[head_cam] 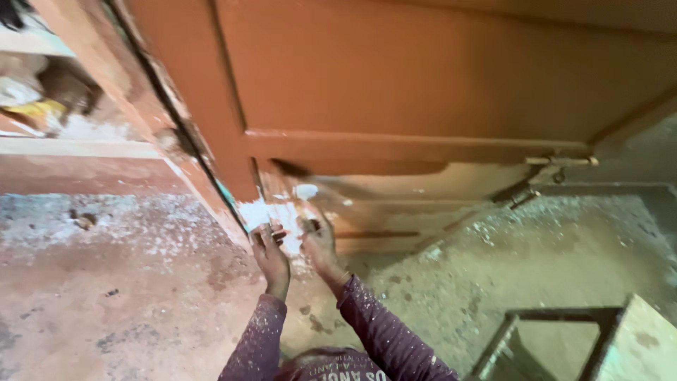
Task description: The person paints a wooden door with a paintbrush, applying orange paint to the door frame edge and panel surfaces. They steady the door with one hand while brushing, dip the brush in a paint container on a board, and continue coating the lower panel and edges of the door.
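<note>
Both my hands reach down to the bottom corner of an orange-brown door (423,77), where a white scraped patch (264,212) shows. My left hand (270,252) rests against the patch at the door's lower edge, fingers curled. My right hand (319,243) presses just to the right of it, with something small and dark at its fingertips, too blurred to name. Both sleeves are purple and speckled with white dust.
White dust lies scattered over the reddish floor (106,282) and the greenish floor (493,254). The door frame (141,106) runs diagonally on the left. A metal bolt (560,162) sits on the door's lower right. A dark-framed stand (564,339) is at the bottom right.
</note>
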